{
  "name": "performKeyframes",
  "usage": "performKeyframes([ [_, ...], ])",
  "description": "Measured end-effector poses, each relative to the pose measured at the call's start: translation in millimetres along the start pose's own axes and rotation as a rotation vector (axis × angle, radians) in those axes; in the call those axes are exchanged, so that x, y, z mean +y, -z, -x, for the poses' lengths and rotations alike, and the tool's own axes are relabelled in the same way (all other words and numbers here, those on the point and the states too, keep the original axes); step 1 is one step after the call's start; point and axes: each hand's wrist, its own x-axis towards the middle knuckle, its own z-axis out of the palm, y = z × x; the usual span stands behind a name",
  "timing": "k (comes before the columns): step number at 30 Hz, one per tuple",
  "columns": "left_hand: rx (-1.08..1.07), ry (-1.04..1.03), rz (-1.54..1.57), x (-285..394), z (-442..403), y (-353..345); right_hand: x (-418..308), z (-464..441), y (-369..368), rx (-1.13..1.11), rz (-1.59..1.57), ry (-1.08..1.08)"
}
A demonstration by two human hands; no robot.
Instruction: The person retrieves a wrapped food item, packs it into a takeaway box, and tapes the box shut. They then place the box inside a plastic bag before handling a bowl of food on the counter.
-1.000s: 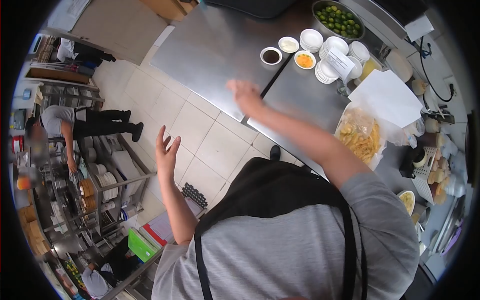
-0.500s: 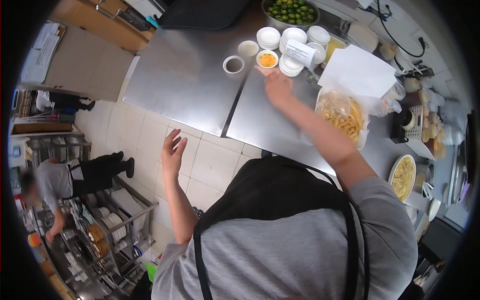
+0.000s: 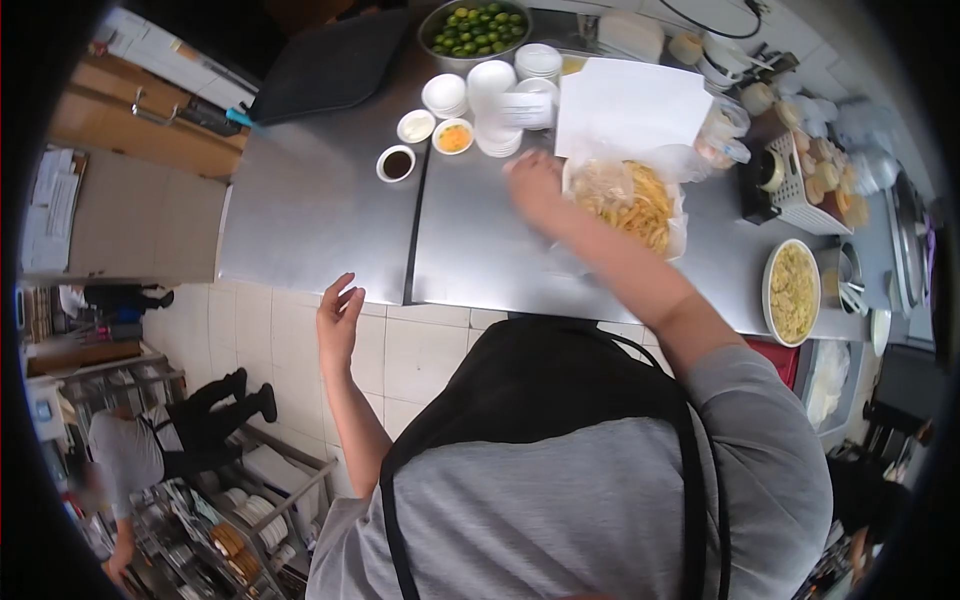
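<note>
My right hand (image 3: 537,187) is over the steel table, just below the stacked white dishes (image 3: 497,140) and left of an open white box. Its fingers are smeared by motion, so any hold is hidden. Beside it stand three small cups: a cup of orange-yellow food (image 3: 454,137), a cup of dark sauce (image 3: 398,165) and a cup with pale contents (image 3: 416,126). Inside the box, whose white lid (image 3: 630,108) stands up, lie yellow fry-like strips (image 3: 645,210) and a clear plastic bag (image 3: 603,190). My left hand (image 3: 340,312) hangs free at the table's front edge, fingers apart.
A bowl of green citrus fruit (image 3: 475,32) stands at the back, near a black tray-like item (image 3: 335,65). To the right are an oval dish of yellowish food (image 3: 793,292) and a white basket (image 3: 805,190). A co-worker (image 3: 140,445) stands at dish racks on the left.
My right hand has drawn back from the cup of orange-yellow food towards the box. The view has turned, shifting the tabletop things left. My left hand stays raised and free.
</note>
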Motion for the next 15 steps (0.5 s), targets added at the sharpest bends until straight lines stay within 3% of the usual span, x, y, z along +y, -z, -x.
performKeyframes([
  [1, -0.032, -0.011, 0.026, 4.3, -3.5, -6.6, -30.1, 21.2, 11.8, 0.000, 0.065, -0.123],
  [3, -0.092, -0.062, -0.009, 12.1, -11.9, -22.8, -56.2, 53.0, 12.6, -0.228, -0.195, 0.332],
  [4, -0.133, -0.104, -0.038, 16.9, -15.6, -31.8, -61.9, 63.8, 3.1, -0.179, -0.717, 0.460],
  [5, -0.195, -0.143, -0.171, 25.4, -18.5, -39.9, -69.0, 61.7, 30.1, -0.475, -0.823, 0.342],
  [9, -0.376, -0.422, -0.320, 72.7, -8.9, -89.7, -39.2, 72.5, 82.0, -0.276, -1.133, 0.233],
  [11, -0.315, -0.681, -0.264, 102.1, -5.0, -121.0, -11.5, 87.3, 114.8, -0.238, -1.239, 0.476],
  [12, -0.326, -0.698, -0.262, 108.3, -11.3, -130.3, 10.1, 98.0, 133.9, -0.232, -1.202, 0.398],
  [14, -0.190, -0.476, -0.010, 115.7, -24.3, -146.0, 67.3, 126.2, 163.4, -0.287, -1.153, 0.200],
  [15, -0.104, -0.522, -0.046, 121.4, -31.8, -149.9, 101.4, 139.3, 173.7, -0.345, -1.138, 0.081],
])
